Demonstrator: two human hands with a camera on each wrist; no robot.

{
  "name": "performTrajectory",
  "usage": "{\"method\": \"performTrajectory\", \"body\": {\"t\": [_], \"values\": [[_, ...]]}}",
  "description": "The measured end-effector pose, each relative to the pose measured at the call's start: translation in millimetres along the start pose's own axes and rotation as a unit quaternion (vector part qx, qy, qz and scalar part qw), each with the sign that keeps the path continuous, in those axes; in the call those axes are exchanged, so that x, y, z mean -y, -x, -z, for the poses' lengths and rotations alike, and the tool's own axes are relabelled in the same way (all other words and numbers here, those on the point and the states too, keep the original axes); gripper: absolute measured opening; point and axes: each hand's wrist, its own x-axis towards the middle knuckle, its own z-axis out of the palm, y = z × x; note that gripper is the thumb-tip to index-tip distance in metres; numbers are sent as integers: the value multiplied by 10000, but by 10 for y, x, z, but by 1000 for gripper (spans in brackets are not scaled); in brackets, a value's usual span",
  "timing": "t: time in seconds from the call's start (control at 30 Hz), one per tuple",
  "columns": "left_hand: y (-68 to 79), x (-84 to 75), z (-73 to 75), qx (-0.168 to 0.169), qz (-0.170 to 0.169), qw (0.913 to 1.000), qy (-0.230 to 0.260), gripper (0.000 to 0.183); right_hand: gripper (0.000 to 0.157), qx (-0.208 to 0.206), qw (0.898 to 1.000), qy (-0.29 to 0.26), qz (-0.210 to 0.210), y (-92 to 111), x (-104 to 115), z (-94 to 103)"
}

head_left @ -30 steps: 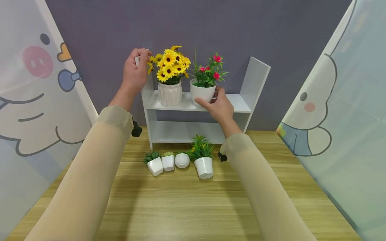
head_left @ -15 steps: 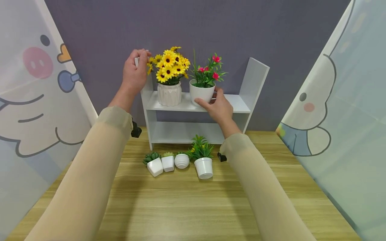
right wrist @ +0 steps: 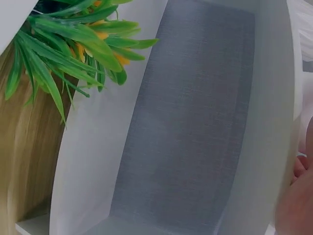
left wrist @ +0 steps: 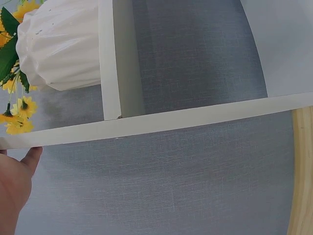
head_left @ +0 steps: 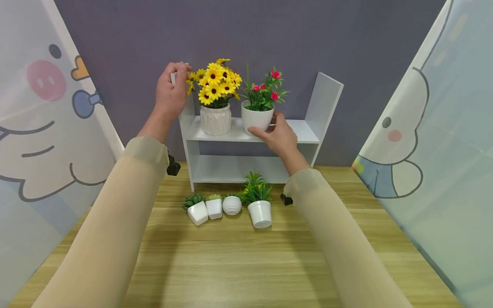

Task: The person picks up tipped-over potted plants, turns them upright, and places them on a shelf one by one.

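A white two-tier shelf (head_left: 195,133) stands at the back of the table. My left hand (head_left: 170,92) grips the top of its left side panel, and in the left wrist view the thumb presses the panel's edge. On the upper shelf, my right hand (head_left: 280,136) holds a white pot with pink flowers (head_left: 257,119), thumb in front and fingers round its right side. Left of it stands a ribbed white pot of yellow daisies (head_left: 215,120), upright and apart from the pink-flowered pot. The right wrist view shows only part of the right hand (right wrist: 296,196) at its edge.
Before the shelf, on the wooden table (head_left: 215,265), lie a white pot with a leafy plant (head_left: 260,214) and several small white succulent pots (head_left: 214,208). Cartoon-printed panels (head_left: 50,145) flank the table, and a grey wall (head_left: 254,34) rises behind.
Both hands keep their holds, and the pots look unmoved on the shelf. Only a slight shift of the whole head view shows.
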Motion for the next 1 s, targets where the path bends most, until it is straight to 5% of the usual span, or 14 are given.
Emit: {"method": "performTrajectory", "body": {"t": [0.33,0.57,0.73,1.0], "values": [[1,-7,20,7,48,10000,-47,25,103,81,9947,-1029,-27,51,-44,200],[1,12,23,38,137,9998,-164,29,88,-8,9866,-1628,95,291,-189,354],[-14,5,23,25,122,9998,-156,27,75,-8,9864,-1595,387,521,-272,466],[-5,-18,24,42,160,9997,-185,29,64,702,9911,-1034,453,874,-534,521]]}}
